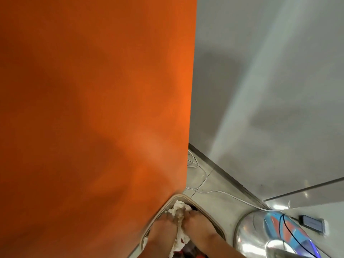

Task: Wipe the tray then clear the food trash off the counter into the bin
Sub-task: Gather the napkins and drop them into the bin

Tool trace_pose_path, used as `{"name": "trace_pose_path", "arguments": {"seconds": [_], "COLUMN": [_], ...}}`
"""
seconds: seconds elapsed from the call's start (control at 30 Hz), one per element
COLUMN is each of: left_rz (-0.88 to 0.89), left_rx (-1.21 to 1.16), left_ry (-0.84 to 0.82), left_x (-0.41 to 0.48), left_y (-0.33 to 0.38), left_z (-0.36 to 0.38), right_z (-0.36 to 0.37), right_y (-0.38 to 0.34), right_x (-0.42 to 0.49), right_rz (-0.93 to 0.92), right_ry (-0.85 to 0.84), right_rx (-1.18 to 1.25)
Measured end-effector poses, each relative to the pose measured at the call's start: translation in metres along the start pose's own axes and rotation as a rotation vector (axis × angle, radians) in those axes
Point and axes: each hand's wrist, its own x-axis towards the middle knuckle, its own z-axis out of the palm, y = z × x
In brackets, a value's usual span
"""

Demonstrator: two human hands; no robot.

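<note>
Left hand: my left hand (163, 227) is reaching down into the bin (178, 196), fingers curled and pressing on crumpled paper (178, 207).
Right hand: my right hand (200, 226) is pressing on the same wad from the other side, fingers bent.
Paper: white and stained, lying inside the bin at its far corner, trailing back between my hands.
Bin: pale-rimmed, standing against an orange panel (93, 108).
Floor: a white cable (214, 191) is trailing beside the bin.
Tray: I cannot tell where it is.
</note>
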Motion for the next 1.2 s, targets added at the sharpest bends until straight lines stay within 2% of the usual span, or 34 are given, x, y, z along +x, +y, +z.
{"name": "trace_pose_path", "arguments": {"seconds": [0.07,0.2,0.27,0.33,0.37,0.4,0.5,0.6,0.63,0.7,0.8,0.87,1.0,1.07,1.2], "left_rz": [0.016,0.032,0.030,0.028,0.014,0.007,0.003,-0.020,-0.024,-0.010,0.014,0.006,0.167,0.135,-0.116], "left_rx": [-0.032,-0.129,-0.216,-0.292,-0.347,-0.415,-0.592,-0.613,-0.633,-0.712,-0.811,-1.015,-1.221,-1.323,-1.405], "left_ry": [-0.021,-0.027,-0.003,0.033,0.075,0.129,0.339,0.565,0.561,0.553,0.609,0.563,0.527,0.626,0.901], "left_x": [-0.011,-0.037,-0.051,-0.070,-0.081,-0.093,-0.140,-0.195,-0.216,-0.264,-0.337,-0.389,-0.490,-0.537,-0.606], "left_y": [-0.001,-0.007,-0.008,-0.008,-0.007,-0.005,-0.003,-0.003,-0.004,-0.010,-0.026,-0.031,-0.029,-0.034,-0.076], "left_z": [0.001,-0.005,-0.013,-0.029,-0.039,-0.049,-0.094,-0.151,-0.170,-0.205,-0.250,-0.279,-0.320,-0.341,-0.360], "right_z": [-0.002,-0.054,-0.081,-0.101,-0.112,-0.124,-0.177,-0.245,-0.268,-0.323,-0.405,-0.458,-0.549,-0.584,-0.641], "right_y": [0.002,0.008,0.007,0.002,-0.001,-0.004,-0.007,-0.015,-0.019,-0.030,-0.047,-0.059,-0.090,-0.107,-0.161], "right_x": [-0.009,-0.038,-0.052,-0.064,-0.071,-0.077,-0.096,-0.113,-0.119,-0.131,-0.155,-0.176,-0.225,-0.248,-0.265], "right_rz": [0.003,-0.004,-0.035,-0.070,-0.070,-0.066,0.020,0.049,0.042,-0.017,-0.100,-0.169,-0.346,-0.360,-0.449], "right_ry": [-0.025,-0.078,-0.009,-0.094,-0.156,-0.133,0.008,0.128,0.143,0.139,0.031,-0.047,-0.098,-0.132,-0.070], "right_rx": [0.049,0.125,0.080,0.089,0.111,0.127,0.283,0.454,0.488,0.480,0.454,0.437,0.470,0.491,0.360]}}
